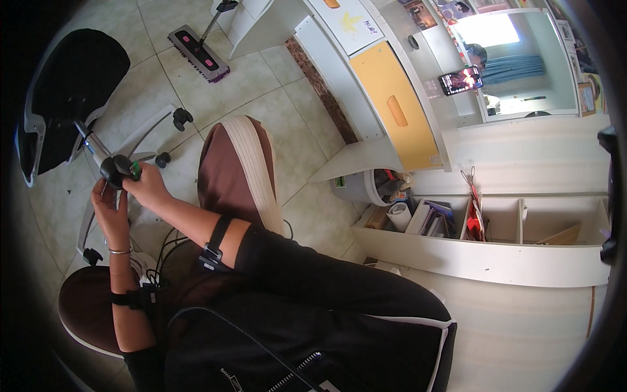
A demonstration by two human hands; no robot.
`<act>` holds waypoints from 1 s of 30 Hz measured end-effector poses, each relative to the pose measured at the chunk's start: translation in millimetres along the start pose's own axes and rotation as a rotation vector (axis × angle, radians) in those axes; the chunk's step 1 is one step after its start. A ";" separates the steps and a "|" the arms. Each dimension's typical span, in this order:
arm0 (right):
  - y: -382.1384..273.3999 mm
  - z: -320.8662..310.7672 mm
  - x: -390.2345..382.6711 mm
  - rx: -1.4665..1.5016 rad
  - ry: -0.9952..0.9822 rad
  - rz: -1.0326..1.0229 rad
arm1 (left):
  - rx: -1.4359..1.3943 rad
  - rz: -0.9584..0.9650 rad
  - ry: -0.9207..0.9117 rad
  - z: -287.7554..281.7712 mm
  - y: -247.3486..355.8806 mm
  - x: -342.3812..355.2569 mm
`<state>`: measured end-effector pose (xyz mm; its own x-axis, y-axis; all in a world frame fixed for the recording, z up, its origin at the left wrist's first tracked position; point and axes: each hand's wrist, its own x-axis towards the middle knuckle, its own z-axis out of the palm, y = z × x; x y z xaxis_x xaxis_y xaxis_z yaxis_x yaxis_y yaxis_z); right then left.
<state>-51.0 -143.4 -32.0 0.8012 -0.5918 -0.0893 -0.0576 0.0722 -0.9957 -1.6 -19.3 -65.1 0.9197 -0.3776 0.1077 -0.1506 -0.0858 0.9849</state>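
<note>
PROGRESS: caster (115,168) being handled, apparently at a leg end of the tipped chair (81,72); other casters (182,119) untouched; remainder indeterminable from here | RIGHT HAND (149,187): closed on green-ended item (136,170), kind unclear, beside caster | LEFT HAND (112,212): fingers part-curled below caster; grip cannot be confirmed

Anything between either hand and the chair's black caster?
Nothing visible blocks the left hand, which is right at the black caster. At the right hand, a small green item shows beside the caster; I can't tell whether it separates them.
</note>
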 end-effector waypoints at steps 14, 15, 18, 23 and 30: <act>0.0 -7.2 0.9 0.023 -0.003 -0.022 | -0.262 -0.063 -0.111 -1.0 -7.8 5.8; -0.4 -7.8 0.9 0.020 -0.011 -0.022 | -0.259 -0.037 -0.138 -1.1 -10.0 6.5; -1.2 -9.0 0.8 0.008 -0.021 -0.039 | -0.251 -0.078 -0.143 -2.2 -14.2 9.6; -1.8 -10.7 1.1 -0.016 -0.035 -0.051 | -0.263 -0.167 -0.227 -4.1 -12.0 14.4; -1.7 -14.6 1.5 0.022 -0.065 -0.034 | -0.354 -0.194 -0.186 4.0 -5.8 14.5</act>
<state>-58.4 -156.1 -30.8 0.8397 -0.5406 -0.0525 -0.0168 0.0709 -0.9973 11.2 -28.0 -69.8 0.8330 -0.5478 -0.0776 0.1810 0.1373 0.9738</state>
